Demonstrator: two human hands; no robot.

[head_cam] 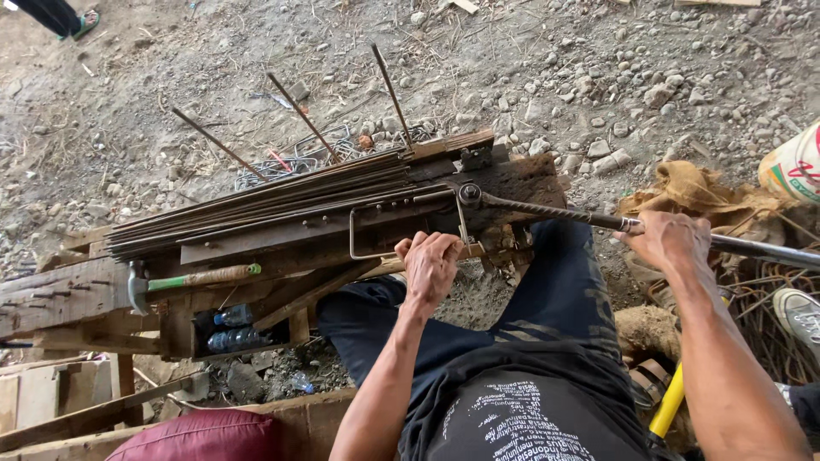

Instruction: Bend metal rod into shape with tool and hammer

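My left hand grips a thin steel rod bent into a rectangular shape, holding it against the wooden bending bench. My right hand is closed around the long ribbed lever bar, whose head sits on a pin at the bench's right end. A bundle of straight steel rods lies along the bench top behind the bent piece. My legs in dark trousers are under the bench end.
A hammer with a green-taped wooden handle lies on the bench. Plastic bottles sit underneath. Three rods stick up behind. Finished wire loops lie on gravel. A yellow-handled tool, burlap sack and another person's shoe are at right.
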